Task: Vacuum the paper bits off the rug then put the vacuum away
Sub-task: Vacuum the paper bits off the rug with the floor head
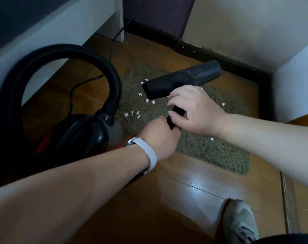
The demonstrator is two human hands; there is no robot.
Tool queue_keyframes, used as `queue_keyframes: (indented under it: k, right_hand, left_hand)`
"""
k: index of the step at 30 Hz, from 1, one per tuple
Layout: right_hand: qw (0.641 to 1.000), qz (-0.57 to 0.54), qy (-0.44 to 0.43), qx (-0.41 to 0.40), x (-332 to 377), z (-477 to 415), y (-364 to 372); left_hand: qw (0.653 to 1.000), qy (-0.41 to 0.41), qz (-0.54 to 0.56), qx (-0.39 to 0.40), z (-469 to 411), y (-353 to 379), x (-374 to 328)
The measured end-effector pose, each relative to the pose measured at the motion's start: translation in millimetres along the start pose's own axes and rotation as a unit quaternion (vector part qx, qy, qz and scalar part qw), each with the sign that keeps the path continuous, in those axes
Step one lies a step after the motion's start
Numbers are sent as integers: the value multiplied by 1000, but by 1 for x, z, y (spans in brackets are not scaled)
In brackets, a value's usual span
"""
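Observation:
A small grey-green rug [211, 147] lies on the wooden floor, with several white paper bits [132, 114] scattered over its far half. The black canister vacuum [79, 132] stands left of the rug, its ribbed hose [44, 57] arching up and over. A black floor nozzle [183, 79] hangs above the rug. My right hand [193, 110] grips the nozzle's neck just below the head. My left hand [160, 136], with a white watch strap, is closed around the black tube end right under it. The joint between the two parts is hidden by my fingers.
White furniture [49, 36] stands behind the vacuum, with a power cord [112, 46] running along the floor. A dark skirting board [211, 53] and wall close off the far side. A white panel [294, 88] stands at the right. My shoe [241, 224] rests near the front.

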State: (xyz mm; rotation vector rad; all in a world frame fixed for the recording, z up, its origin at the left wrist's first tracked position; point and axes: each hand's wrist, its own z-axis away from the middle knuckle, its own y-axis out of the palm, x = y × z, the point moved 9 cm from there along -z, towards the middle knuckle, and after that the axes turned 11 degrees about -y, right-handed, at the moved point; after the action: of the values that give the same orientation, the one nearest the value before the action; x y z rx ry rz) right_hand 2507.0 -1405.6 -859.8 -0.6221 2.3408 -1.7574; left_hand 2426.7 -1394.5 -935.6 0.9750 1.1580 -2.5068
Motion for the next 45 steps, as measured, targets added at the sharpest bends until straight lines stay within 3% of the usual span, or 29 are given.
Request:
queue_keyframes:
  k: [2, 5, 8, 11, 16, 18, 20, 24, 27, 29, 32, 35, 37, 40, 42, 45]
  right_hand:
    - [998, 21, 27, -60, -10, 14, -13]
    - [980, -38, 158, -119, -39, 31, -21]
    - [926, -150, 314, -149, -65, 44, -18]
    - [863, -283, 408, -92, -81, 45, 3]
    - [804, -372, 451, -109, -99, 45, 12]
    - [793, -388, 449, -136, -105, 42, 4]
    - [756, -430, 457, -186, -121, 43, -9]
    - [632, -542, 488, -262, -165, 57, -22]
    - [599, -559, 502, -279, -205, 76, -29]
    - [589, -580, 491, -274, -227, 86, -32]
    - [611, -608, 456, -223, -242, 90, -29]
    - [686, -578, 427, -117, -242, 90, -19]
    - [756, -499, 423, -36, -243, 92, -12]
    - [886, -234, 387, 97, -252, 93, -13]
    - [911, -111, 370, 143, -261, 98, -15]
    - [912, -93, 372, 146, -278, 111, -4]
  left_hand:
    - [999, -19, 2, -30, -9, -1, -11]
    - [997, -35, 33, -67, -17, -6, -27]
    - [992, -50, 46, -106, -18, -11, -41]
    - [988, -44, 30, -142, -17, -13, -56]
    - [990, -33, 26, -137, -20, 5, -74]
    - [989, 5, 62, -136, -17, 8, -86]
    - [991, 47, 63, -110, -15, 11, -98]
    - [995, 16, -98, 23, -19, 22, -88]
    - [957, -7, -272, 100, -20, 25, -74]
    - [950, -2, -297, 100, -19, 26, -80]
    - [934, 70, -348, 32, -17, 43, -114]
    - [902, 144, -406, 9, -16, 79, -142]
    - [895, 161, -415, 12, -24, 95, -153]
    - [902, 170, -398, -4, -43, 107, -172]
    - [914, 169, -370, -16, -56, 116, -184]
    - [929, 138, -342, 14, -74, 137, -171]
